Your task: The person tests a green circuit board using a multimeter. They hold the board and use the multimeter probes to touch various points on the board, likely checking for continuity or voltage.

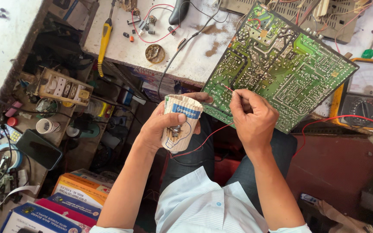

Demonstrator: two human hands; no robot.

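Note:
My left hand (162,125) grips a corrugated cardboard sleeve (181,125) with a blue label and a bulb drawing, held upright over my lap. My right hand (252,117) pinches the end of a thin red wire (203,142) and holds its tip against the solder side of a large green circuit board (277,64). The board tilts up from the workbench edge, its lower edge resting near my hands. The red wire trails down from my right hand past the sleeve.
A white workbench (195,51) holds a yellow-handled screwdriver (104,41), small parts, a round tin and a black mouse. An analog multimeter (363,92) sits at right with a red lead. Shelves of clutter, a phone (37,149) and cardboard boxes (74,194) lie at left.

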